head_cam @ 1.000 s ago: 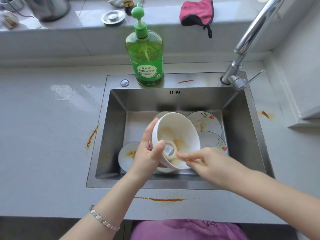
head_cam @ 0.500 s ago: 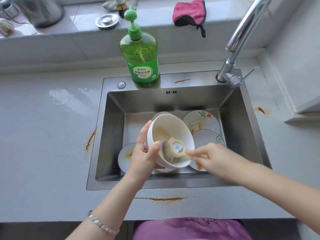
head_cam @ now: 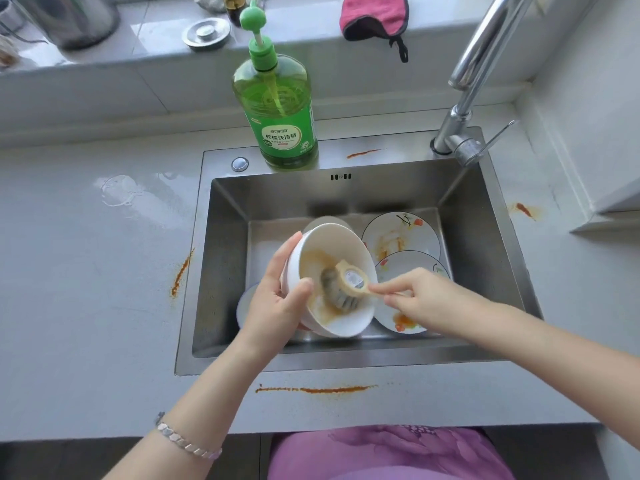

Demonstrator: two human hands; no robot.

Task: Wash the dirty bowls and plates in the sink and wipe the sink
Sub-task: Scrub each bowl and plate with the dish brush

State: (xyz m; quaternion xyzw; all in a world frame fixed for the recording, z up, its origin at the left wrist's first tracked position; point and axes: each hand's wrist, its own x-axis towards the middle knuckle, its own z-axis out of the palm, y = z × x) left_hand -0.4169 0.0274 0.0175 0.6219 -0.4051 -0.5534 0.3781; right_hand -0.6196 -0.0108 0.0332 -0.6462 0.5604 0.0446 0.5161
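Fingertips (head_cam: 381,289) of the right hand (head_cam: 429,301) pinch the handle of a tan round-headed scrubbing brush (head_cam: 346,285), whose long axis runs leftward into the tilted white ceramic bowl (head_cam: 332,244). The left hand (head_cam: 277,306) clamps the bowl's left rim, thumb inside, over the middle of the stainless steel sink (head_cam: 225,271). Two sauce-stained floral plates (head_cam: 401,233) lie on the sink floor, nearer the right hand.

Pink cloth (head_cam: 374,15), metal stopper (head_cam: 206,32) on ledge (head_cam: 306,24).
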